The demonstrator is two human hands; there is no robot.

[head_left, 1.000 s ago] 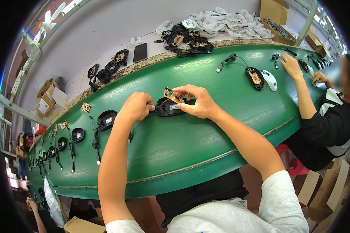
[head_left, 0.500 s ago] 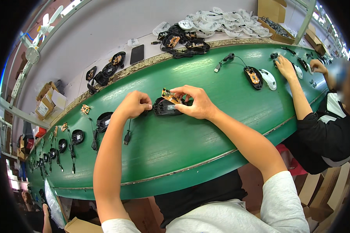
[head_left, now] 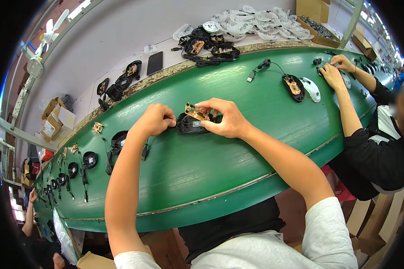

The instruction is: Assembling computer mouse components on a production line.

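Note:
In front of me a black computer-mouse base (head_left: 191, 129) lies on the green work surface. My right hand (head_left: 226, 120) pinches an orange-brown circuit board (head_left: 196, 112) with thumb and fingers, tilted over the base. Part of the base's right end is hidden behind that hand. My left hand (head_left: 157, 120) is closed just left of the base, its fingertips at a thin black cable that is mostly hidden. Below this hand a dark USB plug (head_left: 145, 151) shows beside my forearm. Another black mouse base (head_left: 118, 141) lies left, partly covered by my left arm.
Several mouse bases, cables and boards (head_left: 98, 127) line the belt (head_left: 238, 170) to the left. A mouse with a board (head_left: 293, 87) and a white shell (head_left: 310, 89) lie right. A co-worker's hands (head_left: 334, 74) work beyond. Clear shells (head_left: 256, 22) and a phone (head_left: 155, 63) occupy the back ledge.
My hands stay nearly in place, the board still over the base. The USB plug near my left forearm has shifted slightly up. The co-worker's hands have come together.

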